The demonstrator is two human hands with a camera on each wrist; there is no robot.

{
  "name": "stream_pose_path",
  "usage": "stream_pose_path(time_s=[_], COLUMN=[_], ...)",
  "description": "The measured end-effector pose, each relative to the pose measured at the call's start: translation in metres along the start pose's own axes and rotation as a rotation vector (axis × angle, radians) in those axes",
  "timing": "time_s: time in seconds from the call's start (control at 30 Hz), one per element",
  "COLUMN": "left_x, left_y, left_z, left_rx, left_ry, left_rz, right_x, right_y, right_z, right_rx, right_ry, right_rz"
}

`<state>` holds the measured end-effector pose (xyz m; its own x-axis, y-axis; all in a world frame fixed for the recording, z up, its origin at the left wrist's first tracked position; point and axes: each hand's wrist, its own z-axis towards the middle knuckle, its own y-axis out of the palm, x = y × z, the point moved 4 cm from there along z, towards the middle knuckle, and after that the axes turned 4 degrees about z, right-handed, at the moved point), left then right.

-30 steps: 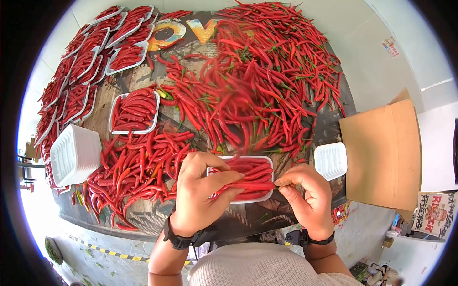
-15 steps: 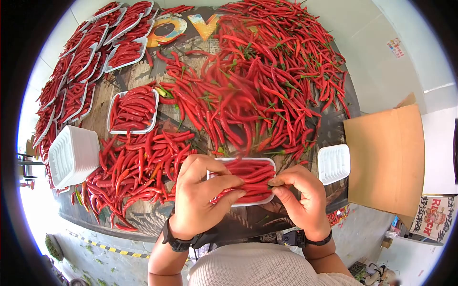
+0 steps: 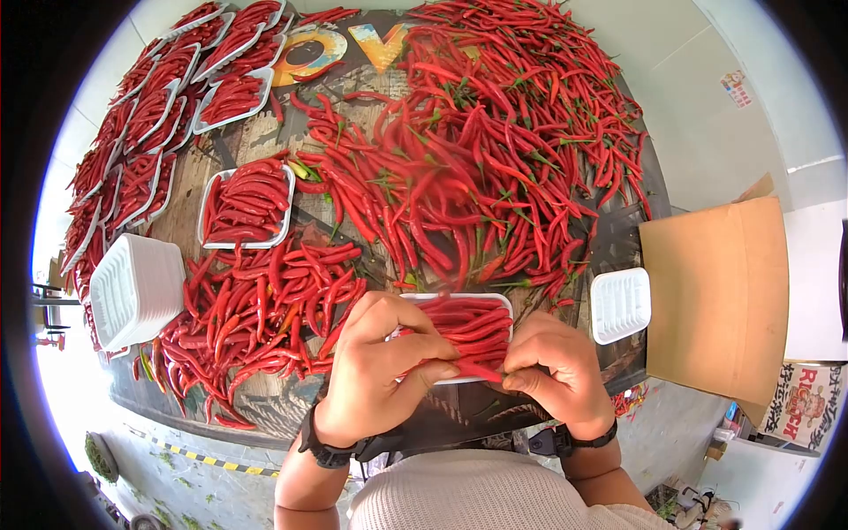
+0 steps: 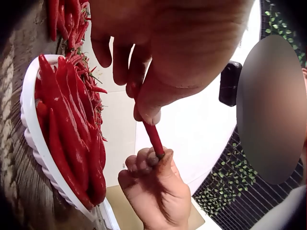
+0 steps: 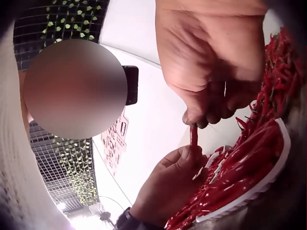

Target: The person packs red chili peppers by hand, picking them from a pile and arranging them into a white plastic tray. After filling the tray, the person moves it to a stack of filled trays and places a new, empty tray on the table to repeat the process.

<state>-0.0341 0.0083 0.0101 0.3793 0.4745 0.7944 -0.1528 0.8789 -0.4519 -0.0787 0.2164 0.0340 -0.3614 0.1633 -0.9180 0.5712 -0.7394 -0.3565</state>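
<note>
A red chili pepper stretches between my two hands, over the near edge of a white tray of red chilies. My left hand pinches it between thumb and fingers; in the left wrist view the chili slants from that thumb down to the other hand. With thumb and forefinger, my right hand pinches its stem end, and the fingertips hide the stem itself. More chilies lie lengthwise in the tray, partly covered by the left hand.
A big heap of stemmed chilies covers the far right. At left lie loose chilies, a filled tray, a stack of white trays and many filled ones behind. One ribbed tray sits by a cardboard box at right.
Both hands have come slightly toward the body. The chili between them is now over the tray's near edge instead of over its middle, and my right hand has shifted down with its end.
</note>
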Motion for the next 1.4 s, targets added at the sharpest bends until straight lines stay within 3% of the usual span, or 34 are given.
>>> stream_pose_path(time_s=[0.1, 0.2, 0.3, 0.43, 0.63, 0.67, 0.77, 0.83, 0.93, 1.03, 1.4], left_x=[0.003, 0.003, 0.001, -0.006, -0.006, -0.007, -0.007, -0.007, -0.005, -0.006, -0.012], left_y=[-0.001, -0.001, -0.002, -0.004, -0.004, -0.003, -0.004, -0.004, -0.002, -0.001, -0.005], left_z=[0.002, 0.002, 0.0, -0.002, -0.003, -0.004, -0.003, -0.003, -0.002, -0.003, -0.003], left_rx=[-0.046, -0.046, -0.018, 0.042, 0.113, 0.108, 0.124, 0.139, 0.12, 0.081, 0.178], left_ry=[0.05, 0.043, 0.021, -0.046, -0.126, -0.123, -0.11, -0.096, -0.079, -0.122, -0.204], left_rz=[-0.018, -0.042, 0.015, 0.054, 0.157, 0.153, 0.15, 0.147, 0.136, 0.139, 0.264], right_x=[0.004, 0.008, -0.001, -0.022, -0.08, -0.077, -0.028, -0.024, -0.006, 0.005, 0.018], right_y=[0.003, 0.002, -0.015, -0.05, -0.076, -0.071, -0.027, -0.008, 0.011, 0.016, 0.019], right_z=[-0.003, -0.007, -0.013, -0.036, -0.052, -0.052, -0.024, 0.0, 0.009, 0.012, 0.031], right_rx=[-0.075, -0.036, -0.023, 0.073, -0.624, -0.626, 0.143, 0.105, 0.194, 0.146, 0.194], right_ry=[0.0, 0.113, 0.119, 0.058, -0.844, -0.85, 0.023, 0.15, 0.032, 0.032, -0.035], right_rz=[0.235, 0.226, 0.133, 0.21, 1.202, 1.198, 0.326, -0.209, -0.274, -0.242, -0.385])
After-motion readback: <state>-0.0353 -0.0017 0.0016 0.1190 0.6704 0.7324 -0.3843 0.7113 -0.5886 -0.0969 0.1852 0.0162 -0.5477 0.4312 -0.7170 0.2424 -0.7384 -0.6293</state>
